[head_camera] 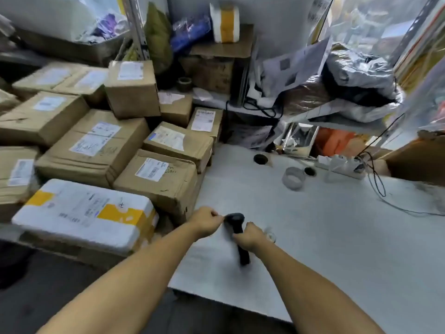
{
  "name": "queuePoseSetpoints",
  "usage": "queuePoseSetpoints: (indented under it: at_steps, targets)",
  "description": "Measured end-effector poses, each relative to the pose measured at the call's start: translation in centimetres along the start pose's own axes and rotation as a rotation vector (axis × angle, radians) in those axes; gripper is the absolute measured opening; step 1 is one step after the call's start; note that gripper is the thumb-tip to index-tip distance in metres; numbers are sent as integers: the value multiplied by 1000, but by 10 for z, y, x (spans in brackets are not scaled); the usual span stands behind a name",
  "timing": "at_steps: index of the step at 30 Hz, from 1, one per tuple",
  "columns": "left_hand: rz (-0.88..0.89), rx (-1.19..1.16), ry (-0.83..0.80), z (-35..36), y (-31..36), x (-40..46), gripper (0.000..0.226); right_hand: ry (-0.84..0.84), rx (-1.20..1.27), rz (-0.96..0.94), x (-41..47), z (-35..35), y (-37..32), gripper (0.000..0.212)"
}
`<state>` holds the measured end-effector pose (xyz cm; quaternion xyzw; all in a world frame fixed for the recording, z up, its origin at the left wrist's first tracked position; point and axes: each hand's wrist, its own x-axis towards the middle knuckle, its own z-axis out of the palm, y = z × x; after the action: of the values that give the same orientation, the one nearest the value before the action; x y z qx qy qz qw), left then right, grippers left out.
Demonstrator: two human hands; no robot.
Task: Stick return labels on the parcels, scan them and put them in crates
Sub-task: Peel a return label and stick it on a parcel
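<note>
A: Hand pose? Both forearms bare, reaching forward over the near edge of the counter (pixel 313 237). Right hand (pixel 250 236) has its grip curled tight round the handle of the black scanner (pixel 238 233); handle end points back toward the person, blurred.

B: Left hand (pixel 207 221)?

A: Fingers curled, knuckles up, fingertips right at the scanner's head. Touching or pinching something there: cannot tell, too blurred.

B: Materials?

A: Counter pale grey, matte, flat, with two round dark holes near the back. Scanner matte black plastic, rounded head, straight handle. A clear tape roll (pixel 293 177) stands beside the nearer hole.

B: The parcels?

A: Stacked left of the counter, none in hand. Brown cardboard boxes (pixel 96 145), creased, corners dented, each with a white printed label. Nearest one is a white foam box (pixel 81 213) banded with yellow tape, label on top. A second foam box (pixel 225 21) sits high at the back on a carton.

B: Any legible writing?

A: No. Print and barcodes visible, text too blurred to read
</note>
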<state>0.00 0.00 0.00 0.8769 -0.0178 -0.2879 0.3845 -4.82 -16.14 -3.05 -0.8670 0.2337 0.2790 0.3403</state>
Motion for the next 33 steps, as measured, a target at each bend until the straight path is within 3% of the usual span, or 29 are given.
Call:
queuePoseSetpoints:
  at_steps: [6, 9, 14, 17, 20, 24, 27, 33]
  targets:
    - [-70, -11, -11, 6, 5, 17, 34, -132, 92, 68, 31, 14, -3, 43]
    - [-70, -10, -24, 2, 17, 25, 18, -150, 163, 78, 39, 10, -1, 26]
    - [-17, -21, -4, -11, 50, 35, 13, -162, 443, 74, 45, -13, -16, 28]
    - [49, -31, 36, -26, 76, 39, 19, -129, 493, -7, 53, -41, -35, 27]
    - [152, 33, 200, -46, 98, 44, 18, -92, 528, -74, 56, -72, -58, 29]
    - [254, 264, 543, -81, 117, 61, 9, -15, 591, -138, 61, -107, -84, 29]
    - [242, 415, 691, -109, 129, 89, 21, 8, 624, -179, 65, -131, -97, 22]
    - [-120, 570, 551, -150, 134, 155, 82, 102, 683, -193, 77, -156, -115, 20]
